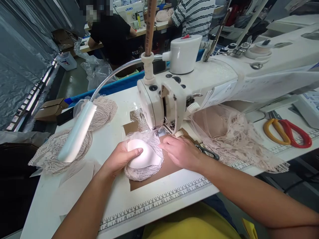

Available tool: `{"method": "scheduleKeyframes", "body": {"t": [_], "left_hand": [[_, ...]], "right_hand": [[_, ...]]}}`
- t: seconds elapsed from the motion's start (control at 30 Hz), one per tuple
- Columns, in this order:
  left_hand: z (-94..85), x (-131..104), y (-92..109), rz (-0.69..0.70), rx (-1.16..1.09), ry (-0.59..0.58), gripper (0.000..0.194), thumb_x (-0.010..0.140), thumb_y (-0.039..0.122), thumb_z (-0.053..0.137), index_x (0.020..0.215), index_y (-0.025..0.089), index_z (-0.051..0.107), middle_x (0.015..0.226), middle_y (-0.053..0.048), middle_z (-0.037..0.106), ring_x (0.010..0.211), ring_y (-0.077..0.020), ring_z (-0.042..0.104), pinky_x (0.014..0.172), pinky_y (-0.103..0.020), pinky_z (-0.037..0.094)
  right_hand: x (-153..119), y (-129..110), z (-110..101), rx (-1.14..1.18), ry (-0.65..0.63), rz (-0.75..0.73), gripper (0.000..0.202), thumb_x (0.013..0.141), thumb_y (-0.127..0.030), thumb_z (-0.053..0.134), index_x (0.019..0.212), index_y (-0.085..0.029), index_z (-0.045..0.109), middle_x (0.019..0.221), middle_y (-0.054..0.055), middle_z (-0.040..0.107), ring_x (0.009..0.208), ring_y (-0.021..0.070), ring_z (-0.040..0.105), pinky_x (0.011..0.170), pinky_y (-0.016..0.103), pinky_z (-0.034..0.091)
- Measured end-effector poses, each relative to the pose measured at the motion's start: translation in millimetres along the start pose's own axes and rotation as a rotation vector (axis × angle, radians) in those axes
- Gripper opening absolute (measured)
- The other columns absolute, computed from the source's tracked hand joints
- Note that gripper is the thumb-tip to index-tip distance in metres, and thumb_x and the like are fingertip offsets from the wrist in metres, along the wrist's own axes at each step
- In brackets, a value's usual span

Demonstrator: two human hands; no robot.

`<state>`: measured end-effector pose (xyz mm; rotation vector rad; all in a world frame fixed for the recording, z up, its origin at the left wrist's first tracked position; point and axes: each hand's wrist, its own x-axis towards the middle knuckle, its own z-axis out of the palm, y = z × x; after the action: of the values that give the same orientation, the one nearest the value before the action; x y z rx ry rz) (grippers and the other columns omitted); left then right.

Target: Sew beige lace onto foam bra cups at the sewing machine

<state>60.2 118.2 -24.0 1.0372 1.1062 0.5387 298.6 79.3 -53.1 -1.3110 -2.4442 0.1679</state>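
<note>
A white moulded bra cup [146, 154] with pale lace around its edge lies in front of the sewing machine [159, 103], close below the needle. My left hand [122, 156] grips the cup from the left, thumb pressed on its inner face and the other fingers hidden beneath. At the cup's right edge, my right hand [180, 151] has its fingers curled and pinched on the lace border [159, 146]. Beside that hand lies a pair of small dark thread snips [208, 152]. Brown paper [171, 162] covers the table under the work.
Lace pieces [103, 111] are piled at the left, under a bendy-necked lamp [77, 132]. More lace with cups [224, 129] lies right of the needle, near red and yellow scissors [287, 132]. A ruler strip [154, 205] runs along the front edge. Two people sit or stand beyond.
</note>
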Motion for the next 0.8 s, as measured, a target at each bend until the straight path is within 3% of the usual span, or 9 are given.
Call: {"method": "scheduleKeyframes", "body": {"t": [0.2, 0.43, 0.8], "left_hand": [[4.5, -1.2, -2.0, 0.011, -0.016, -0.016, 0.047, 0.067, 0.036, 0.079, 0.105, 0.013, 0.065, 0.095, -0.01, 0.072, 0.085, -0.0231, 0.066, 0.07, -0.027, 0.053], [0.9, -0.8, -5.0, 0.059, 0.005, 0.015, 0.05, 0.069, 0.037, 0.077, 0.111, 0.013, 0.063, 0.102, -0.012, 0.071, 0.091, -0.0256, 0.066, 0.075, -0.029, 0.052], [-1.3, 7.5, -8.1, 0.138, -0.037, 0.137, 0.063, 0.066, 0.039, 0.079, 0.117, 0.01, 0.057, 0.108, -0.015, 0.068, 0.095, -0.0292, 0.065, 0.083, -0.037, 0.051]], "right_hand": [[-1.4, -1.0, 0.2, -0.033, 0.007, 0.026, 0.027, 0.089, -0.013, 0.044, 0.094, -0.017, 0.071, 0.077, 0.003, 0.057, 0.066, 0.0142, 0.04, 0.059, 0.03, 0.025], [0.8, -3.8, 0.7, -0.089, -0.037, 0.082, 0.029, 0.09, -0.012, 0.042, 0.092, -0.018, 0.07, 0.076, 0.003, 0.056, 0.064, 0.0137, 0.039, 0.057, 0.03, 0.023], [14.1, -10.1, -1.8, -0.143, -0.122, 0.212, 0.035, 0.084, -0.011, 0.045, 0.113, -0.018, 0.065, 0.085, 0.006, 0.062, 0.066, 0.0163, 0.046, 0.054, 0.029, 0.027]]}}
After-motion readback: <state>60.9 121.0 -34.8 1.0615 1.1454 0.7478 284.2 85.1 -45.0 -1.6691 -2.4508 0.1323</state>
